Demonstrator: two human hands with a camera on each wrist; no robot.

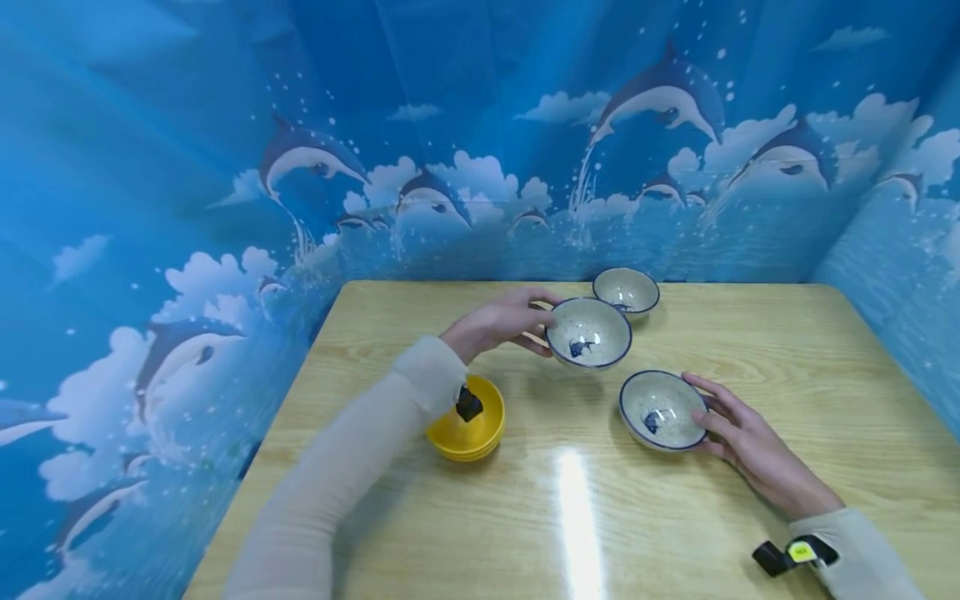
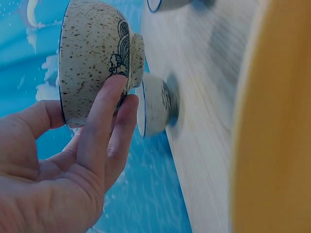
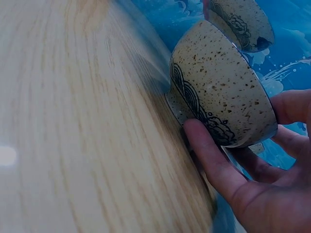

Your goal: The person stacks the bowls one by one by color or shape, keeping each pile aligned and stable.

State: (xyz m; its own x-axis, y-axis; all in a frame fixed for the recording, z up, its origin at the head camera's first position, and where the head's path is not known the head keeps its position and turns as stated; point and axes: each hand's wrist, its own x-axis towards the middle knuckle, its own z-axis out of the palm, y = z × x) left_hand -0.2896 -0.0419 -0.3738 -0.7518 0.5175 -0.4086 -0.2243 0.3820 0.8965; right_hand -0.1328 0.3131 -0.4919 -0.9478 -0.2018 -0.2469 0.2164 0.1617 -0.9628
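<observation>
My left hand (image 1: 498, 323) holds a speckled white ceramic bowl (image 1: 592, 329) by its left side, thumb at the blue rim and fingers under the body. The left wrist view shows this bowl (image 2: 95, 58) raised clear of the table, its wave pattern near the foot. On the right, my right hand (image 1: 761, 450) grips a matching bowl (image 1: 656, 412), thumb over the rim and fingers against the outside. In the right wrist view this bowl's foot (image 3: 177, 109) is close over the wood. A third matching bowl (image 1: 626, 286) stands upright behind the raised one.
A stack of yellow bowls (image 1: 491, 421) stands on the wooden table (image 1: 525, 517), below my left forearm. Behind the table's back edge hangs a blue backdrop (image 1: 480, 100) printed with dolphins.
</observation>
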